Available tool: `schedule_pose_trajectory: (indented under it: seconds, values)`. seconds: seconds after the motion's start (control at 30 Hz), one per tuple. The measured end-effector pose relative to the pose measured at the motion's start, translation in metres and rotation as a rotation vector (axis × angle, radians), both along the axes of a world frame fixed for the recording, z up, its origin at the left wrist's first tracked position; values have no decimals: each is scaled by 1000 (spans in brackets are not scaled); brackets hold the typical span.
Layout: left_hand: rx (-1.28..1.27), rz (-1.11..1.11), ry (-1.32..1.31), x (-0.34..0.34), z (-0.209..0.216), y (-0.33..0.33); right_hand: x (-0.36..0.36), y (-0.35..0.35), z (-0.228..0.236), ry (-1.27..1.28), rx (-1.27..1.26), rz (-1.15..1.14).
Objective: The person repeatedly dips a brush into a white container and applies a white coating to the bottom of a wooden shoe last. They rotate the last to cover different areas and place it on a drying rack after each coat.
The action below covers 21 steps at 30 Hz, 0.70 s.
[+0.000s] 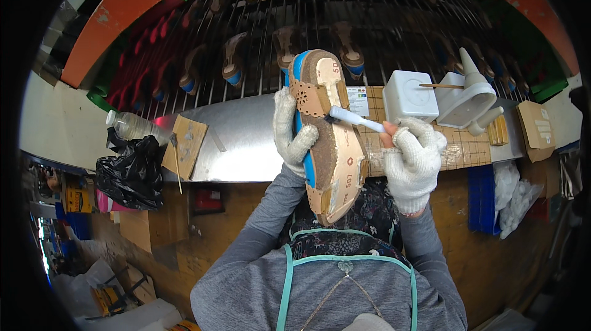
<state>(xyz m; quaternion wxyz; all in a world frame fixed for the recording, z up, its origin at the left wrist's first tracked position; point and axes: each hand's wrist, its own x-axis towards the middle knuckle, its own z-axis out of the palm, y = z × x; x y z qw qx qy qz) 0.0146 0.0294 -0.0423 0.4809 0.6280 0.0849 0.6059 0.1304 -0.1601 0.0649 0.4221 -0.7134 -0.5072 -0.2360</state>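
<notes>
My left hand (pixel 290 129), in a white knit glove, grips a shoe (pixel 335 174) from its left side. The shoe is upside down on a blue last, so its brown underside and tan insole board face up, and a tan perforated strap (pixel 309 98) wraps over its edge. My gloved right hand (pixel 414 162) is closed on a brush (pixel 363 120) with a whitish handle; bare fingertips show on the handle. The brush's tip touches or hovers just over the shoe's middle near the strap; its bristles are hard to make out.
On the metal bench (pixel 237 127) stand a white plastic container (pixel 410 98) and a white spouted pot (pixel 471 98). At left are a cardboard piece (pixel 192 146), a black plastic bag (pixel 132 172) and a clear bottle (pixel 136 125). Behind, a rod rack (pixel 258 88) bears several shoes.
</notes>
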Motion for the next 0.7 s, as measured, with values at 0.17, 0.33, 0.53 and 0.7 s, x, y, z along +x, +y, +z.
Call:
schedule_pose_trajectory:
  seconds: [0.17,0.33,0.53,0.7]
  values:
    - [15,-11,14,1,1,0,7,-2,2,81,-64,89]
    - [19,-24,15,1,4,1,7,-11,-7,251,-126,141]
    - [41,-42,32,3,7,2,-9,-23,-22,451,-55,157]
    - [225,107,-6,11,13,-1,-27,-34,-32,413,-20,90]
